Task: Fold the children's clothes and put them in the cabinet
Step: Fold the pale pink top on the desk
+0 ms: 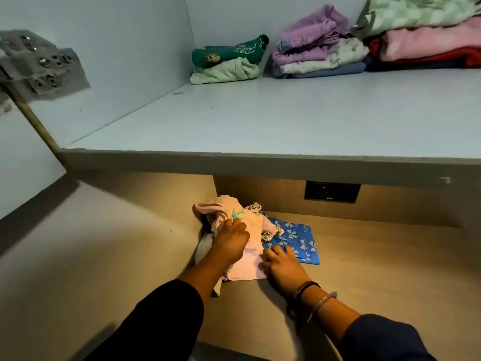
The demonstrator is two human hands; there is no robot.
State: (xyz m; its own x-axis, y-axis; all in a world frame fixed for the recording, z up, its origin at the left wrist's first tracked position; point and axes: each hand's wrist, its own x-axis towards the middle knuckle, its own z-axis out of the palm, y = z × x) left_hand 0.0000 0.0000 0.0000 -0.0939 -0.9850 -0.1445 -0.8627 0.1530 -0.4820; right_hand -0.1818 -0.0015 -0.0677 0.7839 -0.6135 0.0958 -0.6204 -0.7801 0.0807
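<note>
Head | left grip [230, 242] clutching pink garment [250, 267] | right grip [282, 261] flat, released, touching its edge

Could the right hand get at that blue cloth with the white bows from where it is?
Probably yes. The right hand already lies flat at the near edge of the blue cloth, and nothing covers that side; only the pink garment overlaps its left part.

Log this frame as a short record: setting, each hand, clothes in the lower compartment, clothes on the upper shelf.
setting: open cabinet, upper shelf above a lower compartment
left hand: fingers pressing on pink garment
right hand: flat at the pink garment's edge, by the blue bow-print cloth
upper shelf: green bundle, purple stack, pink and red stack
</note>
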